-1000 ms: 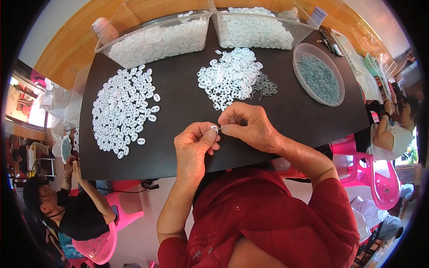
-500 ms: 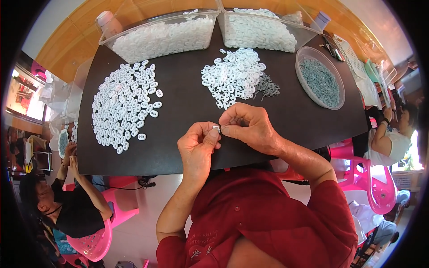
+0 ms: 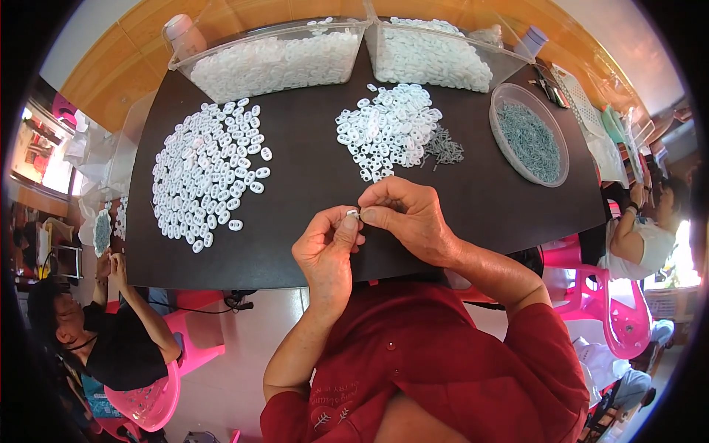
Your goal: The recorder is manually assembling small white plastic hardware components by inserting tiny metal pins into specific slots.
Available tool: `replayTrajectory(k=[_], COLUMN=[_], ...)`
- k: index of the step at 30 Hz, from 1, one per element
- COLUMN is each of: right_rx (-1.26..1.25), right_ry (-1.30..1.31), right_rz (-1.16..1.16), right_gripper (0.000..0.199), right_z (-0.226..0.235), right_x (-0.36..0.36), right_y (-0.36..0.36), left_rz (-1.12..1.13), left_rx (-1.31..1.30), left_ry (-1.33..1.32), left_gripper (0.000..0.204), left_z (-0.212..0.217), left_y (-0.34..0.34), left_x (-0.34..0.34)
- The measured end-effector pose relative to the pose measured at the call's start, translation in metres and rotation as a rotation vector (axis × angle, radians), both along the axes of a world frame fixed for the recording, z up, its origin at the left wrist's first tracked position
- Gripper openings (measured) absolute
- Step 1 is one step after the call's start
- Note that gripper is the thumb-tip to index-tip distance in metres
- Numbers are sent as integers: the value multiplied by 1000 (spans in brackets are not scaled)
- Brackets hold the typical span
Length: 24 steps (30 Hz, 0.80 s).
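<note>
Left grip point(image 3: 325, 255) pinches white piece point(image 3: 351, 213); right grip point(image 3: 413, 221) touches it, hold unclear, near table edge point(image 3: 229, 283).

Left ovals point(image 3: 196, 170) and far ovals point(image 3: 402, 118) seen in white; far-right rods point(image 3: 530, 140) tinted grey-green; table point(image 3: 303, 162) coloured dark brown; near shirt point(image 3: 450, 354) coloured deep red, marked with pale leaf motif point(image 3: 322, 419); left chair point(image 3: 151, 404) coloured pink.

Heaps point(image 3: 203, 173) before bins point(image 3: 277, 66); tub point(image 3: 504, 150) at right
</note>
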State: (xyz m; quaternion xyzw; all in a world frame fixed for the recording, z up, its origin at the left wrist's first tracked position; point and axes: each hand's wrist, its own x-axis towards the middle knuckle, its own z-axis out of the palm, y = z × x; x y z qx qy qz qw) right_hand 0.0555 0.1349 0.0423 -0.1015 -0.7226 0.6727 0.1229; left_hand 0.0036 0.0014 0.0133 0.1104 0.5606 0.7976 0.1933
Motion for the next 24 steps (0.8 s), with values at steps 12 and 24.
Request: replayTrajectory(k=[12,24], right_rx=[138,423], right_ry=[-29,95], right_rz=[30,-13], right_gripper=[7,8], right_z=[1,-3], right_x=[1,7], right_y=[-5,10], left_rz=[62,1], left_rx=[-17,-57], left_ry=[171,107], left_gripper=[10,9], left_z=[0,-3], left_y=[-1,-7], left_x=[6,1])
